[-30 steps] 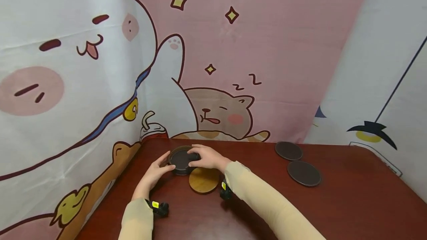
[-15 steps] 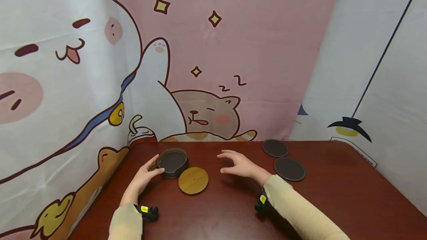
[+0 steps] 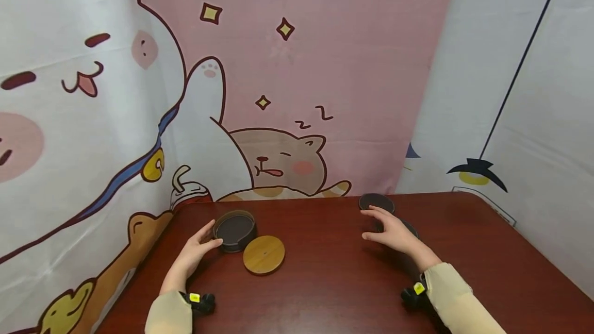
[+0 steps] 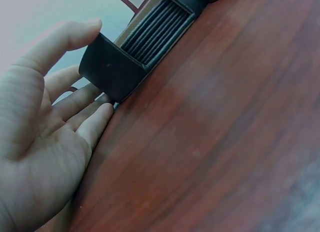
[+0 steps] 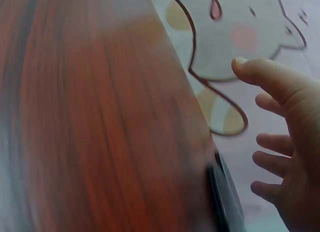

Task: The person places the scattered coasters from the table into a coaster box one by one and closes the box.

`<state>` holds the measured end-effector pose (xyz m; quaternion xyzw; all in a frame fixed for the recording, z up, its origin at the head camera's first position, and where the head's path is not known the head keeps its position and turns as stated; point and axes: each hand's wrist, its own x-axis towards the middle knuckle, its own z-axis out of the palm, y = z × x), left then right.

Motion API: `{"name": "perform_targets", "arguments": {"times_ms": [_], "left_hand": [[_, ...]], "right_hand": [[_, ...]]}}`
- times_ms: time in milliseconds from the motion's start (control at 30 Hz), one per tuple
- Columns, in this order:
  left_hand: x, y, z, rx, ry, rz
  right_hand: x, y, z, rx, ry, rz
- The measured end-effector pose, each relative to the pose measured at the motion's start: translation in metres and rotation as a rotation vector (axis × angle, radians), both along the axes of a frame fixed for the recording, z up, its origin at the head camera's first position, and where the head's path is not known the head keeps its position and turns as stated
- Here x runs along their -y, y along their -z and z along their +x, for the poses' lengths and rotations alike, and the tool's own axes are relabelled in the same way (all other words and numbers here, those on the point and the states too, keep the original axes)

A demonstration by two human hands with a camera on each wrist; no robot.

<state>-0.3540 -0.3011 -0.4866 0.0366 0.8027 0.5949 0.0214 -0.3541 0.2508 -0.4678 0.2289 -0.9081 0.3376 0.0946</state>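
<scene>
A round dark holder (image 3: 244, 243) stands at the table's left back, a dark disc (image 3: 234, 228) showing inside. Through the gap in its wall (image 4: 109, 66), several stacked dark discs (image 4: 157, 32) show in the left wrist view. The left hand (image 3: 191, 255) grips the holder's left side, thumb at the near edge, fingers around the outside. A wooden disc (image 3: 264, 255) lies flat just right of the holder. Over two dark discs on the right, the right hand (image 3: 394, 233) hovers empty with fingers spread; it partly covers the farther disc (image 3: 375, 201) and most of the nearer one (image 3: 410, 227).
The reddish-brown table (image 3: 297, 293) ends at the back against a cloth (image 3: 362, 66) printed with cartoon animals. Another printed cloth face (image 3: 106, 143) runs along the left side. Bare tabletop lies between the wooden disc and the right hand.
The right hand has left the holder and moved right, over the dark discs. The left hand has stayed at the holder. The head view has shifted to the right.
</scene>
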Motion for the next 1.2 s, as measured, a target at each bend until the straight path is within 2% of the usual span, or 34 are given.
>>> {"name": "perform_targets", "arguments": {"times_ms": [233,500,933,1200], "left_hand": [[0.007,-0.001,0.004,0.010,-0.012,-0.005],[0.008,0.003,0.006,0.012,-0.024,-0.011],[0.002,0.001,0.002,0.017,-0.010,-0.001],[0.000,0.000,-0.002,0.023,0.000,0.011]], "right_hand": [[-0.027,0.007,-0.007,0.006,0.071,0.032],[-0.042,0.011,-0.007,0.083,0.101,0.086],[-0.062,0.021,0.001,0.185,0.109,0.151],[-0.065,0.020,0.000,0.176,0.105,0.151]]}}
